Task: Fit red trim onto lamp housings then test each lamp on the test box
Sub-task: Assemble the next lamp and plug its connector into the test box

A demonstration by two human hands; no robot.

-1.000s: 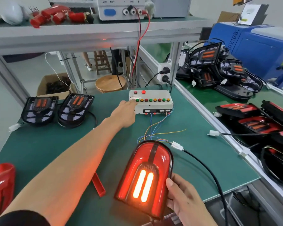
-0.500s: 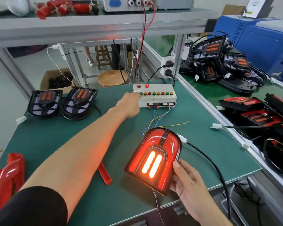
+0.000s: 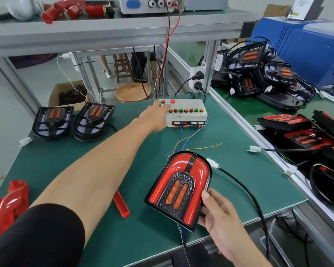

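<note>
My right hand [image 3: 219, 214] grips the lower right edge of a lamp [image 3: 178, 187] with red trim fitted, tilted up off the green mat. Its two centre strips are unlit. A black cable with a white connector [image 3: 213, 164] runs from it. My left hand [image 3: 155, 117] reaches to the white test box [image 3: 187, 115] and its fingers touch the left end of the button row. Two bare black housings [image 3: 53, 120] [image 3: 94, 120] lie at the mat's far left. A pile of red trim pieces [image 3: 7, 207] sits at the near left edge.
A loose red strip [image 3: 121, 205] lies on the mat under my left forearm. Thin coloured wires [image 3: 189, 141] run from the test box toward the lamp. Finished lamps [image 3: 305, 137] and bare housings [image 3: 258, 74] crowd the right bench. A shelf [image 3: 114, 33] spans overhead.
The lamp's centre strips and surround glowed brightly before and are dark now. My left hand's fingers have stayed at the left end of the test box buttons. The camera moved closer.
</note>
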